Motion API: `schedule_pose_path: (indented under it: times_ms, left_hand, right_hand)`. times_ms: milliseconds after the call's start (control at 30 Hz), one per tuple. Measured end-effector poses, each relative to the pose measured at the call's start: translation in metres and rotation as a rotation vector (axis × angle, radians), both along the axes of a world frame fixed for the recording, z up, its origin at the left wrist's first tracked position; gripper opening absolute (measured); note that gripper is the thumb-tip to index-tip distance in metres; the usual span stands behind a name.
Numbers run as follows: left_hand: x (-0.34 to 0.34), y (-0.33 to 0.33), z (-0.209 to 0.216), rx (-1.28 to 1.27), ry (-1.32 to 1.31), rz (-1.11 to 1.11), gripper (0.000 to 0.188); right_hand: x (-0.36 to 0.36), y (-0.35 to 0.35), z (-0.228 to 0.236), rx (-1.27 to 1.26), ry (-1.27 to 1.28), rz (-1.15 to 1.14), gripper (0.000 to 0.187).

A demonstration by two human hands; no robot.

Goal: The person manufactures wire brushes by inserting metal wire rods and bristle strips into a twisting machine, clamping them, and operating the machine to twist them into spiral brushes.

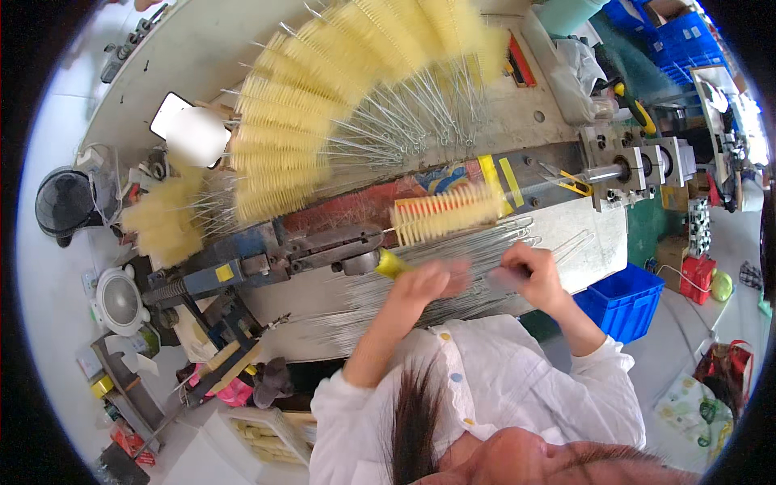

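My left hand (427, 281) is over the bundle of looped metal wires (347, 311), beside a yellow-green lever grip (390, 263). Motion smears its fingers, so I cannot make out whether it holds anything. My right hand (535, 275) is closed a little to the right, above the wires; a blurred greyish patch shows at its fingers, too unclear to name. Just beyond both hands a pale yellow bristle brush (446, 215) lies along the bench machine (303, 249), its left end at the machine's metal jaw.
Many yellow brushes (299, 105) with wire loop handles fan out across the far bench. Yellow-handled snips (575, 184) rest near the metal shaft (606, 171) at right. A blue crate (621, 301) stands right of the bench, a small white fan (120, 301) at left.
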State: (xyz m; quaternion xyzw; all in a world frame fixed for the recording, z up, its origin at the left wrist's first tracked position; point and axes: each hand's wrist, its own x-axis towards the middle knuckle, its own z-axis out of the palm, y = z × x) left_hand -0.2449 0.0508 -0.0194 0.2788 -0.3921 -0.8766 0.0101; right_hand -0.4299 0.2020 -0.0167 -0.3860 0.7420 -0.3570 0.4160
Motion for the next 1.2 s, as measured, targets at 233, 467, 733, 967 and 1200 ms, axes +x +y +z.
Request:
schedule_pose_path:
  times_ms: [233, 467, 733, 967, 1200]
  left_hand:
    - [0.06, 0.018, -0.048, -1.309, -0.501, 0.365, 0.01]
    - [0.044, 0.03, -0.061, -1.377, -0.139, 0.052, 0.023]
    - [0.002, 0.043, -0.088, -1.639, -0.075, -0.275, 0.017]
    - [-0.026, 0.038, -0.081, -1.599, -0.08, -0.252, 0.014]
    - [-0.019, 0.02, -0.053, -1.213, -0.08, 0.066, 0.01]
  right_hand:
    - [0.088, -0.076, -0.043, -0.312, -0.167, -0.047, 0.032]
    - [0.062, -0.084, 0.063, -0.577, -0.154, 0.457, 0.047]
    - [0.008, -0.072, -0.011, -0.761, 0.64, 0.18, 0.047]
    - [-0.074, -0.1, -0.034, -0.49, 1.006, 0.151, 0.046]
    - [-0.065, -0.143, 0.044, -0.352, 1.037, 0.005, 0.016]
